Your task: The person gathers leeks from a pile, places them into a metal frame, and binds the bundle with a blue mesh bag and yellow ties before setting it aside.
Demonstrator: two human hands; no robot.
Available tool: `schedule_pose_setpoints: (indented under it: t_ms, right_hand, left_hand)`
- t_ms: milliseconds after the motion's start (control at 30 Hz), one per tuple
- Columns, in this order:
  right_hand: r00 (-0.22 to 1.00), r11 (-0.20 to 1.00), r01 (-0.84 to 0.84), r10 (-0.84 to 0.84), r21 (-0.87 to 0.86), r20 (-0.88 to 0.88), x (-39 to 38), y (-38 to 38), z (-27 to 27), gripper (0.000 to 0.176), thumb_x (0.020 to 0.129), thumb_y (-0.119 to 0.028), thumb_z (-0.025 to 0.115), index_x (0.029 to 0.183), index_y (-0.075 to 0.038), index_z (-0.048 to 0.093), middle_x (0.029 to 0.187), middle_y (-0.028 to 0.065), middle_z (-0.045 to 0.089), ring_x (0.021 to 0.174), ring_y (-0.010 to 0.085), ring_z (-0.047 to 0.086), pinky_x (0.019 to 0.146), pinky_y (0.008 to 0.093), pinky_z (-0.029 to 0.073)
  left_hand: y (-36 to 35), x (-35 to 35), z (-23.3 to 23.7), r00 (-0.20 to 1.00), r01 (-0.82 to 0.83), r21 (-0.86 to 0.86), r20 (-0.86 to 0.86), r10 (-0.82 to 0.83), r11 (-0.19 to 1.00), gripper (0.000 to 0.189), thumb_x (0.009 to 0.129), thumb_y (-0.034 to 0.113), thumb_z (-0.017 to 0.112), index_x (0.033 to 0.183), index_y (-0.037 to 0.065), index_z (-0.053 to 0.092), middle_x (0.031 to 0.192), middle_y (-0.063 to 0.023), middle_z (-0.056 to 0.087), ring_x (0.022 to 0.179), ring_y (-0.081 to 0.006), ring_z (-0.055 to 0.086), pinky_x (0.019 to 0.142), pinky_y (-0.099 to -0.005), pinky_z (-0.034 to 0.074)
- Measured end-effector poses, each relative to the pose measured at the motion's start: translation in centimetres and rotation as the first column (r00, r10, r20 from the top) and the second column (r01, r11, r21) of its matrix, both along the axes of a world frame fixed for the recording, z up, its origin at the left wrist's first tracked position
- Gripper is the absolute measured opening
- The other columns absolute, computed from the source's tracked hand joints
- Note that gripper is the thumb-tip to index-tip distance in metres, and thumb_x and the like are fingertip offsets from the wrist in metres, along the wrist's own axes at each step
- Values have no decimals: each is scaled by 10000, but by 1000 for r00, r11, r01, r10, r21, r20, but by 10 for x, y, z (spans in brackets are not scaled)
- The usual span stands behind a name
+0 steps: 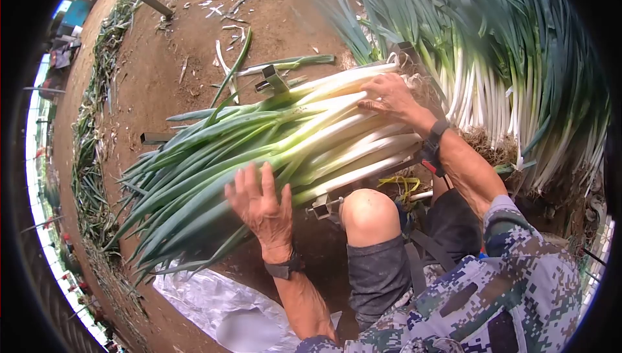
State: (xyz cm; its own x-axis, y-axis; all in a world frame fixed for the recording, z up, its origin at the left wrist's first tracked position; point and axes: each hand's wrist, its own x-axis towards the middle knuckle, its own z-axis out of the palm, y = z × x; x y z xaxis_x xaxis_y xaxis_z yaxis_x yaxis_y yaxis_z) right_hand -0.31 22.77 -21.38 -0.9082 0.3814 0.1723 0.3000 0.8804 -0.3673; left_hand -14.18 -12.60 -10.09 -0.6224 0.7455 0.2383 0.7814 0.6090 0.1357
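Observation:
A thick bundle of long green onions (pixel 304 136) lies across a metal frame in front of my knees, white ends to the right and green leaves to the left. My left hand (pixel 259 207) rests on the near side of the green leaves, its fingers stretched and spread. At the white ends near the roots, my right hand (pixel 392 97) has its fingers and thumb bent around a white stalk on the far side of the bundle. Both wrists wear dark bands. The undersides of the stalks are hidden.
A large pile of green onions (pixel 492 61) with roots on lies at the back right. Metal posts (pixel 275 79) rise beside the bundle. Loose leaves (pixel 285 63) and scraps lie on the soil. A white plastic sheet (pixel 220 298) lies front left; yellow ties (pixel 405 186) hang near my knee.

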Motion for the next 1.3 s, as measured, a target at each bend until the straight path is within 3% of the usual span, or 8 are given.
schedule_pose_setpoints:
  t_ms: [200,367,467,633,933,1100,1233,1300]
  right_hand:
    - [988,992,117,-112,37,-108,9,-13,17,554,832,-689,631,1001,-172,738,946,57,665,980,264,609,931,444,402]
    - [976,980,178,-165,84,-140,7,-19,-6,593,830,-737,588,959,-176,728,931,46,641,981,249,592,919,433,404]
    - [950,974,225,-213,26,-228,15,-22,10,602,844,-745,566,966,-177,727,950,53,635,981,250,580,915,435,406]
    - [961,960,242,-219,138,-168,0,-19,-29,619,855,-756,542,986,-179,724,953,48,636,987,249,581,941,450,405]
    - [976,986,163,-165,-20,-145,13,-17,-8,606,864,-726,572,994,-156,730,926,57,650,998,256,589,997,462,376]
    - [965,992,113,-97,52,-244,16,-18,53,472,840,-560,700,1017,-123,719,968,59,657,989,274,584,918,429,412]
    - [998,994,61,-63,-90,-10,21,-12,65,454,853,-505,720,1067,-105,714,1039,80,674,1038,288,607,917,431,447]
    - [995,998,53,-57,-45,-84,24,-23,40,427,876,-470,716,1095,-104,703,1081,96,673,1059,300,617,960,438,444]
  left_hand:
    - [17,-10,-8,1000,10,-14,0,-10,1000,774,594,133,886,1317,165,610,1278,-79,557,1299,-304,481,1199,-566,241]
    - [20,-12,-22,990,37,69,-137,-27,997,398,615,71,824,980,116,673,997,-55,583,1035,-286,589,1180,-558,285]
    - [25,-12,-17,989,29,107,-150,-12,994,394,609,51,804,971,113,660,1000,-64,583,1041,-292,587,1163,-543,311]
    - [38,-18,-47,991,-14,83,-133,25,996,360,590,-5,738,883,116,565,938,-72,587,930,-310,565,920,-438,418]
    - [19,-13,-35,983,156,116,-111,-144,981,390,626,40,792,993,125,690,980,-53,618,988,-288,586,1019,-492,416]
    - [18,-12,-3,970,173,130,-196,-146,976,429,627,70,829,1036,170,749,965,-38,611,971,-258,606,1083,-513,392]
    - [-5,-21,32,962,128,153,-258,-85,980,243,756,62,721,981,153,720,949,-88,607,927,-291,600,1034,-521,414]
    - [-11,-19,38,961,204,61,-201,-188,977,246,764,58,702,993,146,696,946,-78,605,919,-293,594,995,-506,435]
